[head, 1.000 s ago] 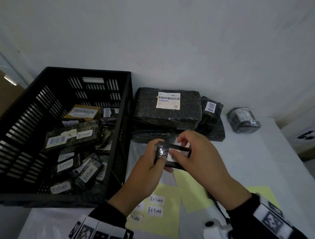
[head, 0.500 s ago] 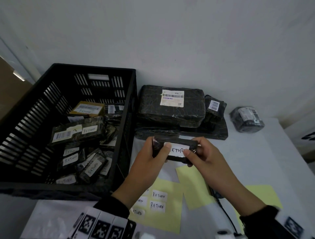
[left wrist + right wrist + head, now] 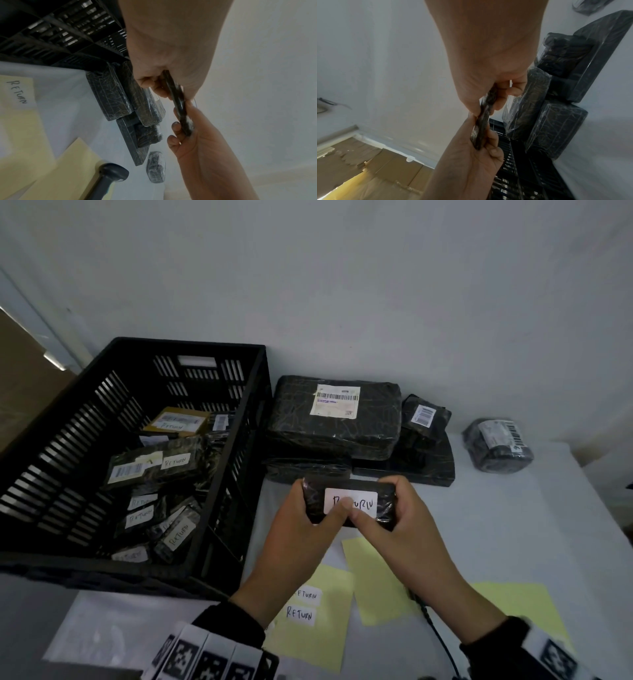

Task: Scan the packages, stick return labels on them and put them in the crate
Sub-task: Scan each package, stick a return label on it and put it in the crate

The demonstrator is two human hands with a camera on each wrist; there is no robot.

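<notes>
Head view: both hands, left hand (image 3: 301,529) and right hand (image 3: 407,522), pinch the small package (image 3: 346,503) between them, thumbs pressing its return label (image 3: 363,503). Unpressed corners could peel. Left of the hands the crate (image 3: 236,474) rim stands close; clearing it needs lift.

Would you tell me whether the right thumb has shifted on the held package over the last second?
Yes. The right hand no longer covers the small package; its thumb now presses the RETURN label beside the left hand, before the large package.
</notes>
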